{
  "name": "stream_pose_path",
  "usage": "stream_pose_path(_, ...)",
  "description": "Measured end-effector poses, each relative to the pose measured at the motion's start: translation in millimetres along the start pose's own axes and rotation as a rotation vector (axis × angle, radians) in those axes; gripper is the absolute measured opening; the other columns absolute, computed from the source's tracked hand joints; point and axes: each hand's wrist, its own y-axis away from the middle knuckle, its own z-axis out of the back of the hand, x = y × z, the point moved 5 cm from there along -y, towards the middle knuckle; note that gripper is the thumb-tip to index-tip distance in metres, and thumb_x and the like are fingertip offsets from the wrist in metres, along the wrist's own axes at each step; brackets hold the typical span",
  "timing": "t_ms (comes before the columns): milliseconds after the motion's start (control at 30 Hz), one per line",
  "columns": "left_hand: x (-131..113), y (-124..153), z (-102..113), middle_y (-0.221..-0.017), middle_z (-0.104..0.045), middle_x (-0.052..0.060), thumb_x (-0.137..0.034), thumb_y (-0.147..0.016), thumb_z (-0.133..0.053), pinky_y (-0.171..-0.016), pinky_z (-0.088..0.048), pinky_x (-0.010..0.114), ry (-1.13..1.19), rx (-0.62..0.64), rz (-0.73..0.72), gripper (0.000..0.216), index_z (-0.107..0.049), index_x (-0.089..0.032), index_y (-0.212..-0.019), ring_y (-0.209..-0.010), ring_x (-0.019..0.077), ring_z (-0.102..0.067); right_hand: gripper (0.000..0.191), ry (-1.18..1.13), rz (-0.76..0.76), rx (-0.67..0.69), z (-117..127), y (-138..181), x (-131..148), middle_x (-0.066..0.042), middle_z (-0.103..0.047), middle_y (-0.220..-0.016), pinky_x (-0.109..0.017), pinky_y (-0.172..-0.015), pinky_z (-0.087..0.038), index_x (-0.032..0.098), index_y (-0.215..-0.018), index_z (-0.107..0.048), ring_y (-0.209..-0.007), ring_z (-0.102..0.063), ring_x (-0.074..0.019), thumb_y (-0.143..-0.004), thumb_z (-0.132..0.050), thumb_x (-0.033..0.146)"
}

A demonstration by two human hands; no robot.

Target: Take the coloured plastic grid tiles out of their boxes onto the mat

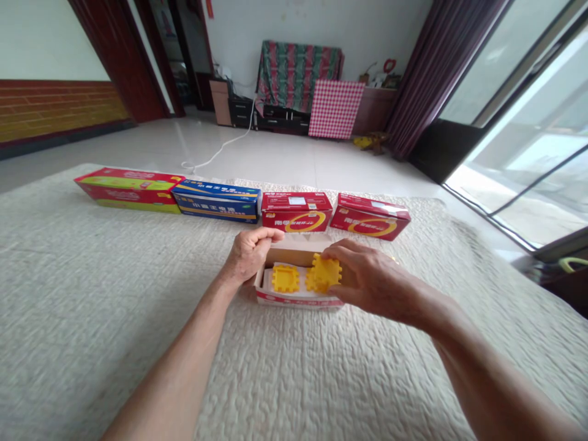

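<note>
Your right hand [367,278] grips a yellow notched tile [327,269] by its toothed edges, fingertips pinched shut on it, directly over the small open box [298,299] on the quilted cloth [114,306]. A second yellow tile [285,278] lies flat inside the box, just left of that hand's fingertips.

Your left hand [248,254] is closed on the box's left wall and flap, thumb on top and fingers curled over the card.

The tile looks light and fairly stiff, though plastic or foam cannot be told. Its teeth should give a sure hold, so opposite edges seem the best place to take it. The box appears to be thin card, easily crushed or slid across the cloth, and is best held lightly by a wall.

Both forearms reach forward and converge on the box, the right wrist bent inward with the palm down. Beyond both hands runs a row of cartons — a long red carton [128,190], a blue carton [218,202] and two red cartons [296,211].
</note>
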Motion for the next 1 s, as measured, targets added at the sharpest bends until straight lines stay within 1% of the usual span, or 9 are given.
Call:
stream_pose_path(133, -0.2, 0.2, -0.2, -0.087, -0.077, 0.003, -0.016, -0.079, -0.049, -0.079, -0.056, 0.028, 0.005, -0.004, -0.006, 0.027, -0.074, -0.018, -0.087, -0.083, 0.0160, -0.071, 0.028, -0.031, -0.009, -0.022, 3.0, 3.1, 0.5, -0.007, -0.065, -0.101, -0.029, -0.072, -0.047, 0.017, -0.103, -0.064, -0.085, -0.060, -0.0177, -0.075, -0.066, 0.018)
stream_pose_path(200, 0.0, 0.3, -0.4, -0.087, -0.077, 0.003, -0.015, -0.079, -0.049, -0.079, -0.056, 0.028, 0.010, -0.007, -0.007, 0.027, -0.074, -0.017, -0.087, -0.082, 0.0158, -0.071, 0.022, -0.056, -0.006, -0.023, 3.1, 5.3, 2.6, -0.006, -0.066, -0.097, -0.027, -0.070, -0.045, 0.017, -0.102, -0.064, -0.082, -0.060, -0.0158, -0.080, -0.061, 0.017)
stream_pose_path(300, 0.9, 0.4, -0.8, -0.088, -0.077, 0.003, -0.015, -0.079, -0.049, -0.079, -0.056, 0.027, 0.015, -0.009, 0.004, 0.027, -0.074, -0.017, -0.086, -0.083, 0.0157, -0.071, 0.016, -0.053, 0.025, 0.021, -3.3, 7.5, 9.4, -0.004, -0.066, -0.086, -0.027, -0.067, -0.042, 0.017, -0.097, -0.064, -0.074, -0.059, -0.0135, -0.090, -0.049, 0.018)
stream_pose_path(400, 1.6, 0.3, -0.7, -0.088, -0.077, 0.003, -0.015, -0.078, -0.050, -0.080, -0.056, 0.027, 0.015, -0.012, 0.015, 0.026, -0.074, -0.018, -0.086, -0.083, 0.0157, -0.071, 0.023, 0.000, 0.056, 0.074, -12.5, 8.9, 18.3, -0.003, -0.065, -0.077, -0.030, -0.071, -0.040, 0.018, -0.084, -0.061, -0.072, -0.058, -0.0137, -0.096, -0.041, 0.020)
stream_pose_path(500, 1.3, 0.1, -0.9, -0.088, -0.077, 0.003, -0.015, -0.078, -0.050, -0.080, -0.056, 0.028, 0.018, -0.007, 0.010, 0.026, -0.074, -0.018, -0.086, -0.084, 0.0157, -0.071, 0.027, 0.055, 0.052, 0.127, -19.1, 10.3, 24.8, -0.003, -0.064, -0.074, -0.031, -0.070, -0.038, 0.018, -0.076, -0.057, -0.073, -0.057, -0.0144, -0.096, -0.039, 0.018)
stream_pose_path(700, 1.6, 0.1, -1.1, -0.087, -0.077, 0.003, -0.015, -0.078, -0.049, -0.079, -0.056, 0.027, 0.009, -0.008, 0.005, 0.027, -0.075, -0.017, -0.087, -0.083, 0.0155, -0.071, 0.029, 0.130, 0.060, 0.176, -19.4, 11.9, 29.7, -0.003, -0.060, -0.068, -0.030, -0.064, -0.034, 0.018, -0.070, -0.053, -0.067, -0.053, -0.0137, -0.095, -0.039, 0.014)
stream_pose_path(900, 1.1, 0.3, -1.1, -0.087, -0.077, 0.003, -0.015, -0.079, -0.049, -0.079, -0.056, 0.028, -0.002, -0.004, 0.003, 0.026, -0.074, -0.017, -0.087, -0.083, 0.0158, -0.071, 0.030, 0.166, 0.062, 0.195, -20.6, 13.7, 28.6, -0.003, -0.059, -0.068, -0.030, -0.064, -0.034, 0.018, -0.069, -0.052, -0.065, -0.052, -0.0132, -0.095, -0.037, 0.013)
stream_pose_path(1000, 0.3, 0.3, -0.9, -0.086, -0.077, 0.003, -0.016, -0.079, -0.049, -0.079, -0.056, 0.028, -0.002, -0.004, 0.005, 0.026, -0.074, -0.018, -0.086, -0.082, 0.0160, -0.071, 0.030, 0.177, 0.066, 0.178, -22.5, 14.8, 28.2, -0.003, -0.059, -0.072, -0.031, -0.067, -0.036, 0.018, -0.072, -0.053, -0.067, -0.053, -0.0135, -0.096, -0.035, 0.015)
